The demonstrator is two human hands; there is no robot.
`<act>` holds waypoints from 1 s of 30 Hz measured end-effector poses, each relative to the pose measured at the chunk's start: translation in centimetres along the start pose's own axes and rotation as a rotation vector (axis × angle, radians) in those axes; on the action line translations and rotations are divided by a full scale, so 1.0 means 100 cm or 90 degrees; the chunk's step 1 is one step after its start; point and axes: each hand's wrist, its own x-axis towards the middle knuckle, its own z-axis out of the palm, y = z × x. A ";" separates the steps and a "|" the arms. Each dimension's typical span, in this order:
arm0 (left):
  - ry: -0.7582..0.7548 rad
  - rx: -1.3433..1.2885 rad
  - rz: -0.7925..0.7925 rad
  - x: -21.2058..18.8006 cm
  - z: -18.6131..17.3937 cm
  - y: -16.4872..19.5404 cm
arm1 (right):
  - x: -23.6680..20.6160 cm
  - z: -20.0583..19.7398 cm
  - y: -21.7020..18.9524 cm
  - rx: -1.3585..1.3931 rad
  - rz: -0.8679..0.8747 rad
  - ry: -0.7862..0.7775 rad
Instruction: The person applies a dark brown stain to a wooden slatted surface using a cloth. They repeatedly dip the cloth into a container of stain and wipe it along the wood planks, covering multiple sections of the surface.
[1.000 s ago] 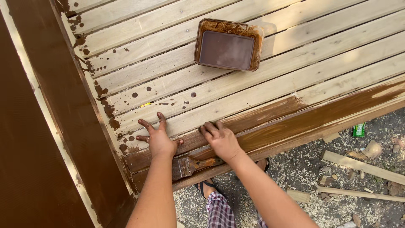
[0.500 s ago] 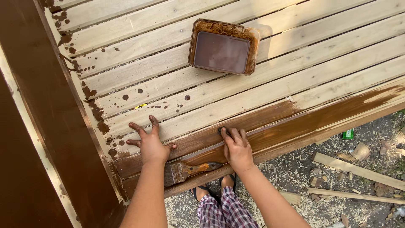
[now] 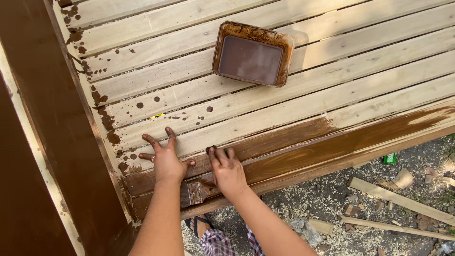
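Two bare hands press flat on a slatted wooden panel, seen from above. The left hand (image 3: 165, 159) rests palm-down w/ fingers spread wide on a pale, unstained slat, holding nothing. The right hand (image 3: 227, 169) lies just beside it, fingers together and stained dark at the tips, on the brown-stained slat – also gripping nothing.

A brush (image 3: 193, 192) lies on the stained bottom edge of the panel between the two wrists, bristle end toward the left arm, handle running under the right hand; whether the palm touches it can't be told.

Further up the panel, well apart from the hands, sits a rectangular tub (image 3: 252, 53) of dark brown stain, its rim smeared w/ the same colour. Brown drips dot the pale slats (image 3: 332, 71) near the left edge. A wide brown-stained board (image 3: 57, 118) runs down the left side of the frame.

Below the panel – ground littered w/ wood shavings, offcut sticks (image 3: 403, 201) and a small green scrap (image 3: 390, 158). A sandalled foot (image 3: 196, 223) and checked cloth (image 3: 218, 242) show between the arms.
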 end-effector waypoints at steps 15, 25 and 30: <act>-0.063 -0.061 -0.031 -0.005 -0.024 0.011 | 0.111 -0.168 0.092 0.072 0.068 0.286; -0.070 -0.114 -0.018 0.000 -0.029 0.009 | 0.234 -0.170 0.119 -0.083 -0.047 0.169; -0.059 -0.140 -0.008 -0.002 -0.035 0.009 | 0.209 -0.179 0.113 -0.036 -0.103 0.287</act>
